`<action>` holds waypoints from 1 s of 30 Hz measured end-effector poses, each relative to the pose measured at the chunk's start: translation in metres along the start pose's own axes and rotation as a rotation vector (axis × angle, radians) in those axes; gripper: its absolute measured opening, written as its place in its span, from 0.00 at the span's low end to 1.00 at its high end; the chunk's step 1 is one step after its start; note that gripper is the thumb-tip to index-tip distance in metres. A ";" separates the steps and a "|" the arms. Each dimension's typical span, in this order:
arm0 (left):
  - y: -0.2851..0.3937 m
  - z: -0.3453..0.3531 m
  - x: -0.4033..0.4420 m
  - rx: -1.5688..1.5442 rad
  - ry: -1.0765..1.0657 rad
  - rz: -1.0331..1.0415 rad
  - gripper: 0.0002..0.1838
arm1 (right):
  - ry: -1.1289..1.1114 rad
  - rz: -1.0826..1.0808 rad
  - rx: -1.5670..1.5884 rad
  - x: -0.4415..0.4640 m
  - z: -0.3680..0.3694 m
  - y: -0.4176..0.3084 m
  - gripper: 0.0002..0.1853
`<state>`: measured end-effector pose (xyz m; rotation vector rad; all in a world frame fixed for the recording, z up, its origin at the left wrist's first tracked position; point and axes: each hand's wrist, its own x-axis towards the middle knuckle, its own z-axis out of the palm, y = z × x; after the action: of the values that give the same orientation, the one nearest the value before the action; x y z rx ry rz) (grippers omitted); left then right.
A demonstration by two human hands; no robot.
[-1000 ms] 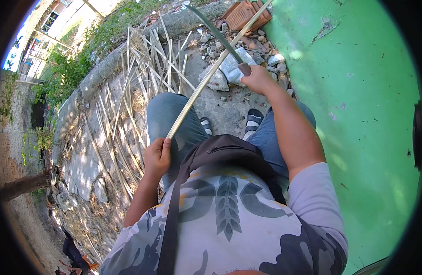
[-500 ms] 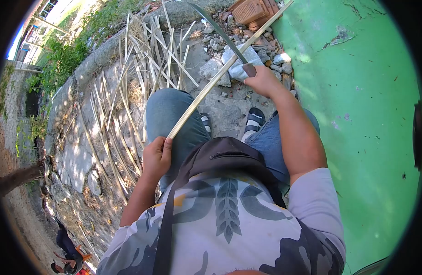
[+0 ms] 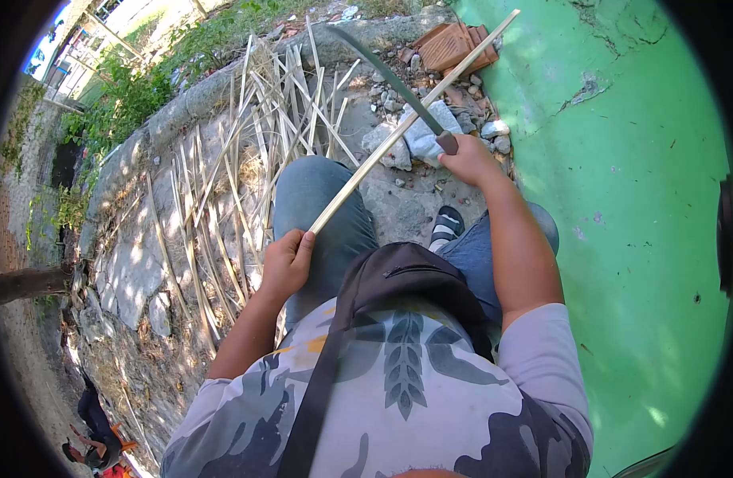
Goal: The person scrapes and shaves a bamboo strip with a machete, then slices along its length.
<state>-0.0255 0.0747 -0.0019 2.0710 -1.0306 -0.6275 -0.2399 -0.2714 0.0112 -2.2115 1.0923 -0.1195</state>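
Observation:
My left hand [image 3: 288, 261] is closed around the near end of a long, pale strip that looks like split bamboo [image 3: 382, 150]. The strip slants up and away to the right, passing over my left knee. My right hand [image 3: 468, 160] grips the brown handle of a machete [image 3: 389, 77], whose long dark blade points up and to the left. The blade crosses the strip a little beyond its middle; whether the two touch I cannot tell. My fingertips on the handle are partly hidden.
Many loose pale strips [image 3: 283, 111] lie on the rough ground to the left. Ahead are white stone chunks [image 3: 432, 135] and orange tiles [image 3: 450, 48]. A green painted surface [image 3: 621, 239] spans the right. A person [image 3: 96, 430] sits at the far lower left.
The machete's handle and my right hand have moved slightly down and right along the strip. My left hand still holds its near end. The whole view has shifted a little.

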 end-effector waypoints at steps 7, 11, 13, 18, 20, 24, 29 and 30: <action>0.003 -0.001 0.003 0.053 -0.020 0.000 0.23 | -0.096 -0.103 -0.069 -0.024 0.004 -0.009 0.17; 0.009 -0.001 0.002 0.084 -0.012 0.019 0.23 | -0.206 -0.303 -0.315 -0.039 0.013 -0.030 0.15; 0.007 -0.001 0.001 0.083 0.000 0.037 0.23 | -0.198 -0.319 -0.364 -0.037 0.010 -0.028 0.14; 0.000 0.004 -0.003 -0.004 0.058 0.081 0.23 | -0.030 -0.086 0.132 0.001 0.001 0.029 0.17; 0.002 0.005 -0.002 0.022 0.057 0.103 0.23 | 0.045 0.076 0.334 0.007 -0.003 0.038 0.18; 0.005 0.005 0.002 0.028 0.030 0.072 0.23 | -0.032 0.038 0.256 0.000 -0.005 0.038 0.17; 0.011 0.005 0.007 0.099 0.005 0.043 0.22 | -0.260 -0.276 -0.169 -0.016 0.011 0.004 0.18; 0.010 0.004 0.007 0.114 -0.006 0.038 0.22 | -0.287 -0.268 -0.237 -0.019 0.010 -0.005 0.18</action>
<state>-0.0287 0.0630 0.0028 2.1434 -1.1295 -0.5683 -0.2458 -0.2504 0.0102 -2.4838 0.6796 0.2183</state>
